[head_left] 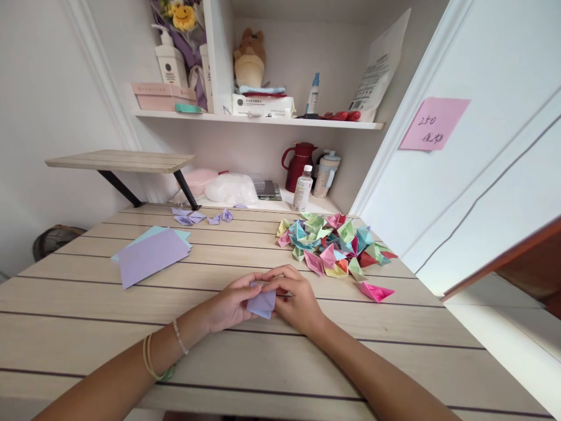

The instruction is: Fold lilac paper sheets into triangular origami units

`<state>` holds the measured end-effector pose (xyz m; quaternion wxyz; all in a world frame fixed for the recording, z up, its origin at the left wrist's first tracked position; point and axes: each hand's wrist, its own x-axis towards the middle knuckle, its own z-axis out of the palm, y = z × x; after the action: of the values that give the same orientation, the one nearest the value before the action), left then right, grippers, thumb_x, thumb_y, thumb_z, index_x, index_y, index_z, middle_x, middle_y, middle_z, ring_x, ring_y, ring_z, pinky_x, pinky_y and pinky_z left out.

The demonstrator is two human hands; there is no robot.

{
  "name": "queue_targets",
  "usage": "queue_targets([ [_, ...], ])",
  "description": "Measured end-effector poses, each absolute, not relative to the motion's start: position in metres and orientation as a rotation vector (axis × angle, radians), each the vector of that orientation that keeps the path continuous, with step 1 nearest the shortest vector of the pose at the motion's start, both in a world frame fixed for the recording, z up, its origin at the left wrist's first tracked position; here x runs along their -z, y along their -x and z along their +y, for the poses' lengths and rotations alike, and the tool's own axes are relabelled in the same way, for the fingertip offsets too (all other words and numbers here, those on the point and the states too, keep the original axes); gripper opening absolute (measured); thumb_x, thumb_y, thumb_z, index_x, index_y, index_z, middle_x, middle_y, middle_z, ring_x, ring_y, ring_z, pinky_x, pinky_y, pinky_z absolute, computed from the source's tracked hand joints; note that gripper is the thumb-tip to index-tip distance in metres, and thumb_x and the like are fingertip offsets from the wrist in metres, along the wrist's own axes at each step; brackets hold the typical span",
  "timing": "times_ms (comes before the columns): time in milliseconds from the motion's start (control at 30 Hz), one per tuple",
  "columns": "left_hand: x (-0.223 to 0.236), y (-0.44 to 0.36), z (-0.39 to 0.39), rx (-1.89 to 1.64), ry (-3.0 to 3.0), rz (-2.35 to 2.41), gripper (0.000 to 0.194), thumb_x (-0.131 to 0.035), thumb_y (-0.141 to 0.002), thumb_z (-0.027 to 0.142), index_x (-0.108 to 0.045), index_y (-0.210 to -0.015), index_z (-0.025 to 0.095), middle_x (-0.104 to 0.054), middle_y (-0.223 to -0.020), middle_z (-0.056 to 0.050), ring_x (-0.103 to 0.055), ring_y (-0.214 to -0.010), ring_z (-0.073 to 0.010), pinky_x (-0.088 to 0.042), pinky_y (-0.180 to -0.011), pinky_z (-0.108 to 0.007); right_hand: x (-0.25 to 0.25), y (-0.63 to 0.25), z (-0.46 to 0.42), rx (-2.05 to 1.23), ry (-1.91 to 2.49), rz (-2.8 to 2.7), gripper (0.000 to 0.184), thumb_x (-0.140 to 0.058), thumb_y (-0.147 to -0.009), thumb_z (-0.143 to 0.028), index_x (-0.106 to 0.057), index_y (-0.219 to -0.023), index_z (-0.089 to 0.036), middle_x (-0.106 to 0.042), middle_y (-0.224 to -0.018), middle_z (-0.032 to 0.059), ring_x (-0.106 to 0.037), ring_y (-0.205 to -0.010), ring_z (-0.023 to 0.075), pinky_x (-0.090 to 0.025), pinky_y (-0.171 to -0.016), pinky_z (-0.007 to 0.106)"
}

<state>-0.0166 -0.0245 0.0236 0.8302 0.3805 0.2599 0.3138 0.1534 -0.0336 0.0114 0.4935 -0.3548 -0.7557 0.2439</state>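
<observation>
A small folded piece of purple paper point(263, 304) is held between both hands, just above the slatted table point(210, 362). My left hand point(233, 303) grips its left side, thumb on top. On its upper right side, the fingers of my right hand point(298, 297) are closed on the same paper; some fingertips are hidden behind it. Left of the hands lie flat sheets of purple paper point(153, 256) over light blue paper point(186, 236). A pile of folded paper boats point(326, 237) in several colours is at the right, with a bright pink boat point(377, 292) apart in front.
Small purple folded pieces point(189, 217) lie at the table's back left, near a raised wooden shelf point(120, 161) on black brackets. Behind the boats stand a clear bottle point(302, 190), a red jug point(300, 165) and a light-coloured cup point(325, 175). A pink note point(435, 124) is on the right wall.
</observation>
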Motion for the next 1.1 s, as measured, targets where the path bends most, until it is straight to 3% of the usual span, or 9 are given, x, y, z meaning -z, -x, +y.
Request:
queue_targets([
  [67,-0.026,0.019,-0.024,-0.684,-0.818,0.552,0.03,-0.057,-0.078,0.023,-0.054,-0.107,0.017,-0.058,-0.108,-0.013,-0.056,-0.099,-0.0241,-0.04,-0.083,-0.038,-0.018,-0.157,-0.034,-0.715,0.804,-1.892,0.036,-0.056,-0.063,-0.004,-0.066,-0.089,-0.027,-0.057,-0.104,0.0056,-0.053,-0.098,0.0206,-0.049,-0.067,0.028],
  [200,-0.029,0.022,-0.023,-0.721,-0.887,0.538,0.045,-0.057,-0.078,0.024,-0.042,-0.12,0.021,-0.059,-0.108,-0.012,-0.057,-0.098,-0.0231,-0.038,-0.084,-0.036,-0.026,-0.162,-0.033,-0.894,0.737,-1.805,0.032,-0.054,-0.072,-0.013,-0.06,-0.101,-0.026,-0.054,-0.11,0.0057,-0.051,-0.103,0.02,-0.046,-0.08,0.033],
  [400,-0.017,0.023,-0.02,-0.739,-1.023,0.625,0.076,-0.063,-0.073,0.029,-0.015,-0.132,0.03,-0.064,-0.091,-0.007,-0.061,-0.074,-0.0154,-0.039,-0.065,-0.024,-0.017,-0.161,-0.027,-0.89,0.977,-1.739,0.017,-0.062,-0.072,-0.032,-0.067,-0.086,-0.024,-0.057,-0.094,0.0067,-0.058,-0.085,0.0192,-0.05,-0.064,0.03],
  [533,-0.011,0.022,-0.019,-0.749,-1.084,0.682,0.082,-0.061,-0.074,0.035,-0.005,-0.134,0.031,-0.063,-0.073,-0.001,-0.058,-0.061,-0.0123,-0.036,-0.057,-0.022,-0.015,-0.159,-0.028,-0.882,0.971,-1.759,0.014,-0.064,-0.07,-0.03,-0.068,-0.081,-0.023,-0.059,-0.095,0.0064,-0.058,-0.085,0.0189,-0.049,-0.067,0.03],
  [600,-0.011,0.021,-0.018,-0.793,-1.129,0.74,0.079,-0.061,-0.074,0.035,-0.01,-0.134,0.028,-0.062,-0.069,0.001,-0.058,-0.062,-0.0125,-0.039,-0.059,-0.024,-0.016,-0.159,-0.029,-0.876,0.975,-1.732,0.011,-0.063,-0.071,-0.03,-0.067,-0.077,-0.022,-0.062,-0.09,0.005,-0.059,-0.084,0.0186,-0.048,-0.072,0.031],
  [667,-0.012,0.021,-0.016,-0.817,-1.189,0.773,0.07,-0.062,-0.072,0.034,-0.024,-0.13,0.023,-0.064,-0.072,-0.002,-0.061,-0.068,-0.0148,-0.042,-0.065,-0.027,-0.015,-0.158,-0.028,-0.916,1.011,-1.674,0.012,-0.061,-0.072,-0.031,-0.065,-0.077,-0.021,-0.065,-0.081,0.0038,-0.06,-0.079,0.018,-0.047,-0.072,0.031],
  [800,-0.01,0.021,-0.01,-0.787,-1.3,0.813,0.039,-0.066,-0.067,0.032,-0.053,-0.099,0.013,-0.068,-0.082,-0.01,-0.063,-0.078,-0.021,-0.046,-0.071,-0.032,-0.009,-0.159,-0.025,-1.141,1.043,-1.483,0.023,-0.061,-0.071,-0.038,-0.061,-0.082,-0.017,-0.065,-0.068,0.0024,-0.06,-0.063,0.0149,-0.048,-0.058,0.026],
  [933,-0.008,0.023,-0.008,-0.881,-1.365,0.915,0.039,-0.069,-0.065,0.029,-0.049,-0.095,0.016,-0.069,-0.071,-0.007,-0.064,-0.06,-0.0184,-0.048,-0.06,-0.031,-0.007,-0.158,-0.023,-1.262,0.976,-1.356,0.028,-0.069,-0.064,-0.037,-0.058,-0.082,-0.018,-0.064,-0.061,-0.0003,-0.059,-0.054,0.0127,-0.048,-0.052,0.024],
  [1100,-0.015,0.023,-0.009,-1.076,-1.367,0.867,0.029,-0.069,-0.064,0.027,-0.049,-0.082,0.018,-0.066,-0.064,-0.001,-0.063,-0.055,-0.0166,-0.049,-0.055,-0.028,-0.013,-0.16,-0.022,-1.372,0.92,-1.303,0.03,-0.073,-0.058,-0.039,-0.064,-0.076,-0.017,-0.067,-0.069,0.003,-0.063,-0.064,0.0161,-0.053,-0.066,0.032],
])
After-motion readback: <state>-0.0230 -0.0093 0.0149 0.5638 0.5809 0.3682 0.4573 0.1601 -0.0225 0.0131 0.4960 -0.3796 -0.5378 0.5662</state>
